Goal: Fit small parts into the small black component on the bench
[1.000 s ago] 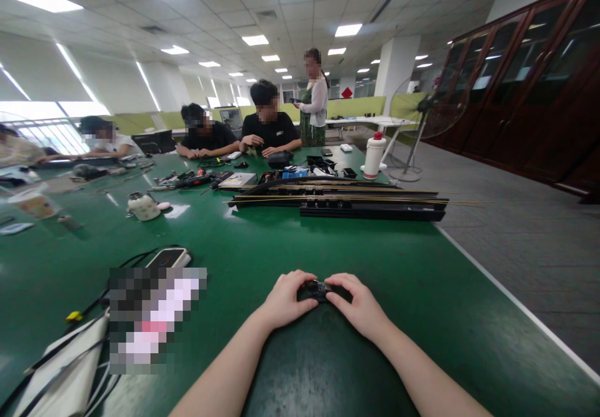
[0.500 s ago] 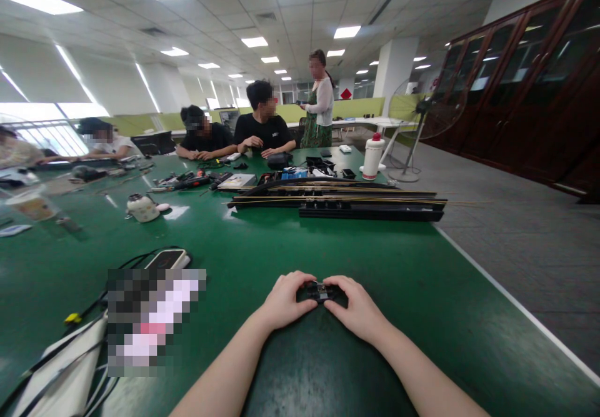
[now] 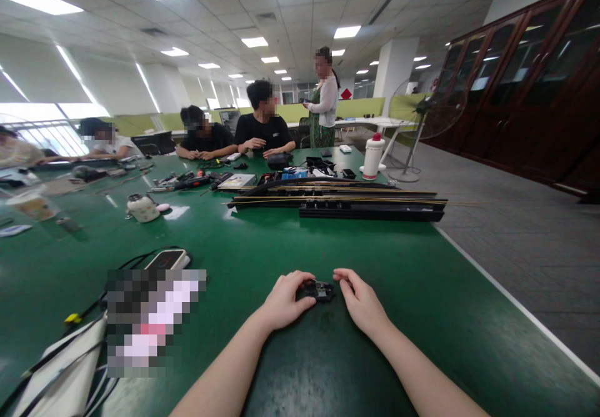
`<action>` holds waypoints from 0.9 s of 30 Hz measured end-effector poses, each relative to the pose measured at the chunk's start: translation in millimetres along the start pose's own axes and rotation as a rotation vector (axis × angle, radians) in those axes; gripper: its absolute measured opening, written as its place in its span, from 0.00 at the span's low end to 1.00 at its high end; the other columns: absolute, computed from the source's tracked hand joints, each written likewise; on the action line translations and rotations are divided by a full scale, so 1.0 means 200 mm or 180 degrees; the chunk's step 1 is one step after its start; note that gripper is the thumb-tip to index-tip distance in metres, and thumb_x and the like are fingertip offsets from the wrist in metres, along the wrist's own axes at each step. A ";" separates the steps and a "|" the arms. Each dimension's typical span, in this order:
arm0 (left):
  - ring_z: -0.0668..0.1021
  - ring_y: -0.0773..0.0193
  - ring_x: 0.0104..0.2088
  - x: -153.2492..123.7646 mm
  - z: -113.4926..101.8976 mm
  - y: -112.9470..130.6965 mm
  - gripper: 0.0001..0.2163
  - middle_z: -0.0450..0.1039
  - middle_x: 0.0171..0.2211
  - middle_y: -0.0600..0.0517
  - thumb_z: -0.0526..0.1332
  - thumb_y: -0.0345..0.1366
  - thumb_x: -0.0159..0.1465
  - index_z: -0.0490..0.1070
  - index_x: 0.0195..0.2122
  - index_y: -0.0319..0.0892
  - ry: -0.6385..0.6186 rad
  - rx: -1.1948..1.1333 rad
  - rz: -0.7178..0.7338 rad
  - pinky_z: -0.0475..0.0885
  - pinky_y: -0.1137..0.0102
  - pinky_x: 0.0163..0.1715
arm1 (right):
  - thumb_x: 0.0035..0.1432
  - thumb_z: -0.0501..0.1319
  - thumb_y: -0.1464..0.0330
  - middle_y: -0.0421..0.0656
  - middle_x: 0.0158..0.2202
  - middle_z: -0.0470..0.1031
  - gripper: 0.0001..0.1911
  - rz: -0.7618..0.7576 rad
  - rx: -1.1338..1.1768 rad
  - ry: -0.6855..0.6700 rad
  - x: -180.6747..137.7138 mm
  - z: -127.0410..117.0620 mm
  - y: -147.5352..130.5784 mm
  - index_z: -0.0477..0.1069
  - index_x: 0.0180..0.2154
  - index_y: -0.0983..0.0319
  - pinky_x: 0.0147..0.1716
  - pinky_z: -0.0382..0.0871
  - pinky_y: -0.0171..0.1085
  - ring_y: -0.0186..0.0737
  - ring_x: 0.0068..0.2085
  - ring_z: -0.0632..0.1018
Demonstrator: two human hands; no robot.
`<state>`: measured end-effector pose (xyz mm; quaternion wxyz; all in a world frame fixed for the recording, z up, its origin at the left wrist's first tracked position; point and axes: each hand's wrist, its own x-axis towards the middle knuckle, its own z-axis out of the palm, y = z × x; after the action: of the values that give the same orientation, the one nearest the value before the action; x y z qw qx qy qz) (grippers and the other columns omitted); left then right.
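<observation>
A small black part [image 3: 317,290] with a pale metal piece on top lies on the green table [image 3: 244,261] straight ahead of me. My left hand [image 3: 285,299] is closed around its left end, thumb and fingers pinching it. My right hand [image 3: 360,302] rests just to the right of it with its fingers apart and nothing in them; the fingertips sit close to the part without gripping it. Both forearms reach forward over a dark rounded pad [image 3: 323,367] at the near table edge.
Long black rails with thin brass rods [image 3: 337,201] lie across the table's middle. A phone [image 3: 169,257], cables and a white device [image 3: 65,367] are at near left. A white jar [image 3: 142,207] and white bottle [image 3: 374,155] stand farther off. Several people sit or stand at the far end.
My right hand has let go of the small black part and moved slightly right. The left hand keeps its hold. The standing person has stepped a little to the right.
</observation>
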<state>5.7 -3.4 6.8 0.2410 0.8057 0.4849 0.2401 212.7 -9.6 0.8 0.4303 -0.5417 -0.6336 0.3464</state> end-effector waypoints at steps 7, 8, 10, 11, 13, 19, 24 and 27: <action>0.72 0.57 0.44 0.00 0.00 0.00 0.19 0.72 0.43 0.51 0.63 0.32 0.56 0.66 0.49 0.45 -0.0002 -0.0118 -0.0043 0.65 0.63 0.47 | 0.57 0.50 0.68 0.45 0.39 0.77 0.14 -0.0056 -0.0276 0.0236 0.00 0.00 0.01 0.71 0.40 0.59 0.47 0.67 0.44 0.44 0.44 0.76; 0.72 0.57 0.44 0.00 0.00 0.01 0.18 0.72 0.44 0.51 0.63 0.32 0.56 0.67 0.49 0.45 -0.0001 -0.0130 -0.0030 0.65 0.63 0.47 | 0.57 0.49 0.68 0.46 0.40 0.77 0.14 -0.0052 -0.0318 0.0221 0.00 0.01 0.01 0.71 0.41 0.59 0.47 0.67 0.44 0.44 0.44 0.76; 0.73 0.57 0.44 0.00 -0.01 0.01 0.18 0.72 0.43 0.51 0.63 0.32 0.56 0.67 0.48 0.45 0.0011 -0.0159 0.0006 0.65 0.64 0.47 | 0.58 0.48 0.69 0.46 0.40 0.77 0.15 -0.0043 -0.0390 0.0194 0.00 0.01 0.01 0.70 0.41 0.60 0.48 0.67 0.43 0.43 0.44 0.76; 0.73 0.58 0.44 0.00 -0.01 0.01 0.17 0.72 0.43 0.51 0.63 0.32 0.56 0.67 0.48 0.45 0.0020 -0.0171 0.0019 0.65 0.64 0.46 | 0.58 0.48 0.69 0.46 0.40 0.77 0.15 -0.0042 -0.0419 0.0189 0.00 0.01 0.01 0.70 0.41 0.60 0.48 0.67 0.43 0.43 0.44 0.76; 0.73 0.58 0.44 0.00 -0.01 0.01 0.17 0.73 0.43 0.51 0.63 0.33 0.56 0.67 0.48 0.45 0.0034 -0.0187 0.0028 0.66 0.64 0.46 | 0.58 0.47 0.69 0.46 0.40 0.77 0.15 -0.0045 -0.0453 0.0189 0.00 0.01 0.01 0.70 0.41 0.60 0.48 0.67 0.43 0.43 0.44 0.76; 0.74 0.58 0.43 0.01 -0.01 0.02 0.17 0.73 0.43 0.51 0.62 0.34 0.57 0.68 0.48 0.45 0.0032 -0.0187 -0.0001 0.67 0.65 0.44 | 0.58 0.47 0.70 0.46 0.40 0.77 0.15 -0.0045 -0.0448 0.0179 0.00 0.00 0.01 0.70 0.41 0.60 0.47 0.67 0.43 0.43 0.44 0.76; 0.74 0.58 0.41 0.01 -0.01 0.01 0.16 0.73 0.43 0.51 0.60 0.34 0.58 0.67 0.49 0.45 0.0034 -0.0200 -0.0052 0.68 0.65 0.43 | 0.58 0.47 0.70 0.46 0.39 0.77 0.15 -0.0046 -0.0420 0.0174 0.00 0.00 0.01 0.70 0.41 0.60 0.47 0.67 0.43 0.43 0.44 0.76; 0.73 0.58 0.42 0.00 -0.01 0.01 0.16 0.72 0.43 0.50 0.61 0.34 0.58 0.67 0.49 0.44 0.0042 -0.0201 -0.0071 0.67 0.65 0.44 | 0.58 0.47 0.70 0.45 0.40 0.77 0.15 -0.0036 -0.0415 0.0165 0.00 0.00 0.01 0.70 0.41 0.60 0.47 0.67 0.43 0.43 0.44 0.76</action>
<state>6.4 -3.5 10.2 0.2658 0.7906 0.4877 0.2580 212.8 -9.1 -2.0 0.4124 -0.5738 -0.6465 0.2878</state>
